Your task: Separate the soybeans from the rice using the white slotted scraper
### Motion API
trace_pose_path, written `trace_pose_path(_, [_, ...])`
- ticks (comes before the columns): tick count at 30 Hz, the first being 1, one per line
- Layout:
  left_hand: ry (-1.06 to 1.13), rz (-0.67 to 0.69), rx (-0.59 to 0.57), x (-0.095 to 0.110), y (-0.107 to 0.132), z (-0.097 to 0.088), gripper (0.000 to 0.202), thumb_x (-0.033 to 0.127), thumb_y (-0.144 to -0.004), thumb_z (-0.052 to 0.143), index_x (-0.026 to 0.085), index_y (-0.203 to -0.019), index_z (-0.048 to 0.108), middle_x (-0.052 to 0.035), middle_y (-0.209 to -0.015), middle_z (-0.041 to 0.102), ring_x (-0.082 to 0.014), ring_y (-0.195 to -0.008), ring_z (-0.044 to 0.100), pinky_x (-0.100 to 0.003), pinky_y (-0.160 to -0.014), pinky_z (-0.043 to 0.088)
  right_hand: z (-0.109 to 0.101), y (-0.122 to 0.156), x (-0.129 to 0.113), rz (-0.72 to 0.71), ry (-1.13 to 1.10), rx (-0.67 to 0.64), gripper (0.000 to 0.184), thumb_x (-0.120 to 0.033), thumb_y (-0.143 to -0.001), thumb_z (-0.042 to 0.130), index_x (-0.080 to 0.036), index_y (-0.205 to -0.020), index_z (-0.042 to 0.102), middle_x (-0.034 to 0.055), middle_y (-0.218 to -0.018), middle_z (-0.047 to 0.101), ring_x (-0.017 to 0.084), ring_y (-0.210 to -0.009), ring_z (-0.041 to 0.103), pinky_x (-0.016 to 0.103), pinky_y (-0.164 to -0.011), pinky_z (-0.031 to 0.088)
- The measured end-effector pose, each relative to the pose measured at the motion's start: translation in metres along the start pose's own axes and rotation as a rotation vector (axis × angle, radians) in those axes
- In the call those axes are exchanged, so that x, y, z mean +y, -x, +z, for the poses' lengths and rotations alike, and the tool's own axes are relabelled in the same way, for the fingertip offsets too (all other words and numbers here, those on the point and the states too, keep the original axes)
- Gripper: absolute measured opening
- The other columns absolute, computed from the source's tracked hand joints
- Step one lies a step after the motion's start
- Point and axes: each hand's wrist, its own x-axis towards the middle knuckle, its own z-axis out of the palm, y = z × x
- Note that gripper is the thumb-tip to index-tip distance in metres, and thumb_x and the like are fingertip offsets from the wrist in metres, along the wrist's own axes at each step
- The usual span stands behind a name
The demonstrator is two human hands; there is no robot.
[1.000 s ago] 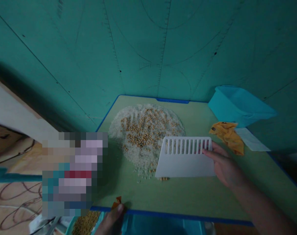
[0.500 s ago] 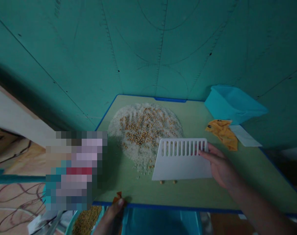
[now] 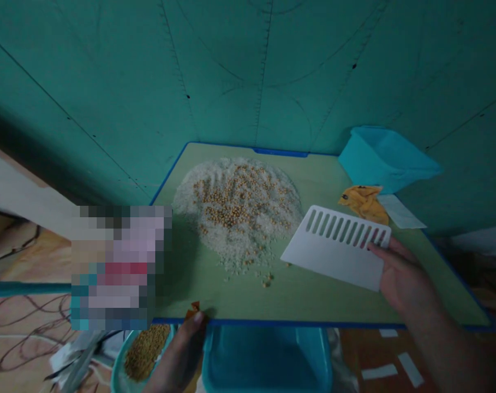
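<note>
Head view shows a white slotted scraper.

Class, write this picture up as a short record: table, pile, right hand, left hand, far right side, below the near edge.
Table: pale green top, blue rim
Pile: whitish translucent grains mixed with round tan pieces
Right hand: holds a flat white slotted scraper
Left hand: at the near edge, thumb by a small orange-brown piece; grip unclear
Far right side: open turquoise bin, crumpled yellow-orange cloth, flat white sheet
Below near edge: blue rectangular tub; round turquoise bowl holding brownish-gold grains
</note>
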Motion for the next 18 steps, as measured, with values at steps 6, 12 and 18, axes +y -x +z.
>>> trace_pose_path(6, [0.009,-0.026,0.0,0.0,0.0,-0.004,0.026,0.031,-0.048,0.082,0.022,-0.07,0.072,-0.0021,-0.083,0.077,-0.0289,-0.1,0.063,-0.035,-0.091,0.048,0.001,0.01,0.002,0.036,-0.006,0.0,0.028,-0.027,-0.055,0.075,-0.027,-0.082,0.067,0.0006,-0.076,0.071,0.03,-0.088,0.063,0.045,-0.082,0.046])
trace_pose_path(12, [0.026,-0.079,0.02,-0.003,-0.002,-0.009,0.028,0.031,-0.047,0.083,0.02,-0.07,0.072,-0.0034,-0.079,0.077,-0.029,-0.105,0.061,-0.034,-0.093,0.047,-0.009,0.027,0.013,0.047,0.009,-0.019,0.028,-0.03,-0.054,0.077,-0.028,-0.081,0.069,0.0035,-0.089,0.071,0.032,-0.096,0.061,0.046,-0.085,0.047])
trace_pose_path(18, [0.0,-0.035,0.032,-0.003,-0.002,-0.009,0.027,0.03,-0.048,0.083,0.022,-0.072,0.073,-0.0019,-0.084,0.077,-0.0289,-0.106,0.06,-0.033,-0.093,0.047,-0.021,0.045,0.025,0.004,0.103,-0.051,0.028,-0.035,-0.063,0.071,-0.034,-0.091,0.068,0.002,-0.096,0.07,0.03,-0.098,0.061,0.046,-0.088,0.046])
